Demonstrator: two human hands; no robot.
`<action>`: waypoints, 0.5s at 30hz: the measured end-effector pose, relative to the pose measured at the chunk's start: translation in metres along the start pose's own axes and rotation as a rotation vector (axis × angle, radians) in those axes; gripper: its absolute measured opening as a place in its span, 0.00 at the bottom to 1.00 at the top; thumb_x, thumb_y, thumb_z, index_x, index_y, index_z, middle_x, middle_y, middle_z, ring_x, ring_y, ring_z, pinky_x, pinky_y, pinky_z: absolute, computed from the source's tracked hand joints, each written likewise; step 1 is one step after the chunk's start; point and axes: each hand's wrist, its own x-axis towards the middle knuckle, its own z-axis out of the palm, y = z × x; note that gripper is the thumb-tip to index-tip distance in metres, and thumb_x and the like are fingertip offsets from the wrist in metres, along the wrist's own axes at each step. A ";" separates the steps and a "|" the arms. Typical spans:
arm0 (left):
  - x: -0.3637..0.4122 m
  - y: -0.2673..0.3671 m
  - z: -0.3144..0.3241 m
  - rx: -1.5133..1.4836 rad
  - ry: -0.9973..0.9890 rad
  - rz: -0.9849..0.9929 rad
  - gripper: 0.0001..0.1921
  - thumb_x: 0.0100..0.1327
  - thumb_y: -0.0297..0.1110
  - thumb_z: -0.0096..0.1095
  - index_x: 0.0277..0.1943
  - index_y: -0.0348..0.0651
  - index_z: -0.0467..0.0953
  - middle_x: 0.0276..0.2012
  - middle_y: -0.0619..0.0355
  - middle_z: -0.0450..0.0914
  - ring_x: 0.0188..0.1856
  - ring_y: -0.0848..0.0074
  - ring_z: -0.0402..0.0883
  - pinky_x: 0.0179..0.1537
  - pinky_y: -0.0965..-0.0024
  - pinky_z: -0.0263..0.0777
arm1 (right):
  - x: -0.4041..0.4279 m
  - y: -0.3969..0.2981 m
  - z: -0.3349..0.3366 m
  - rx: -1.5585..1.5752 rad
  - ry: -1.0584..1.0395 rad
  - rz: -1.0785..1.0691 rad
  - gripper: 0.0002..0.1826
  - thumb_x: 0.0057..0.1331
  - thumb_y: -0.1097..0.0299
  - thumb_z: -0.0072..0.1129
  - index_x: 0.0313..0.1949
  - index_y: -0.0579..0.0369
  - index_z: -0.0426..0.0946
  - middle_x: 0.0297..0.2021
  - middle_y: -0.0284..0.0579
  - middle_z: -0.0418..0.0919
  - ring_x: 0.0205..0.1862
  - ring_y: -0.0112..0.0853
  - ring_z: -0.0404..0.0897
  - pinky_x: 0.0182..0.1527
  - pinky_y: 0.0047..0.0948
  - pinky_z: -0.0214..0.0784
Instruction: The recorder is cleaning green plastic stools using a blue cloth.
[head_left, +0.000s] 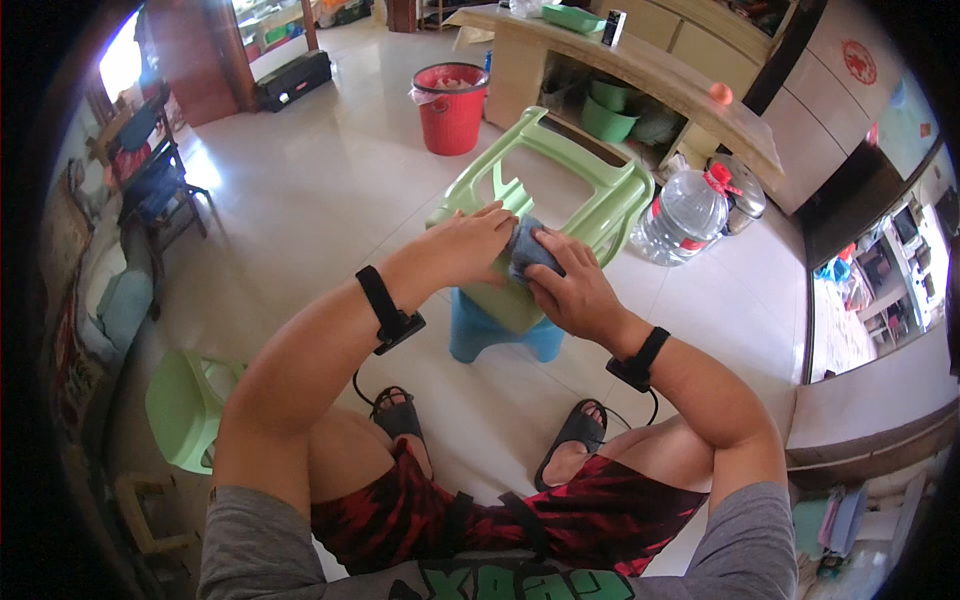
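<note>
A light green plastic stool (611, 171) lies tipped over on top of a blue plastic stool (469, 334), its open frame pointing away from me. My right hand (577, 281) grips a folded grey-blue cloth (527, 251) and presses it against the green stool's near part. Just left of the cloth, my left hand (472, 244) lies across the same stool, its fingertips close to the cloth and its thumb blurred. Whether its fingers clasp the stool cannot be made out. Both wrists wear black straps with small cabled devices.
Beyond the stools stands a red lined bin (452, 112). A large clear water bottle (681, 217) is at the right, beside a counter (675, 90) with green basins (609, 120) beneath. Another green plastic seat (176, 412) is at my left. Dark cables hang near my feet.
</note>
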 end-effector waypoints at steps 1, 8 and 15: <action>-0.001 0.000 0.001 -0.003 0.036 0.010 0.46 0.54 0.48 0.81 0.70 0.34 0.67 0.69 0.46 0.69 0.74 0.54 0.67 0.69 0.52 0.70 | 0.000 0.001 0.000 0.002 -0.002 -0.004 0.14 0.62 0.70 0.67 0.48 0.50 0.77 0.66 0.57 0.70 0.68 0.56 0.71 0.68 0.52 0.64; -0.007 -0.006 0.005 -0.028 0.194 0.042 0.46 0.52 0.49 0.82 0.71 0.42 0.67 0.56 0.49 0.73 0.61 0.57 0.77 0.59 0.53 0.76 | -0.002 0.018 -0.007 -0.022 -0.010 -0.013 0.17 0.60 0.75 0.65 0.48 0.50 0.75 0.65 0.55 0.72 0.66 0.55 0.72 0.65 0.51 0.65; -0.005 -0.005 0.005 -0.031 0.199 0.051 0.45 0.52 0.49 0.82 0.70 0.43 0.68 0.55 0.50 0.73 0.61 0.56 0.77 0.58 0.53 0.77 | -0.004 0.031 -0.013 -0.061 0.026 0.130 0.16 0.60 0.79 0.61 0.47 0.52 0.73 0.63 0.56 0.72 0.64 0.55 0.73 0.64 0.51 0.66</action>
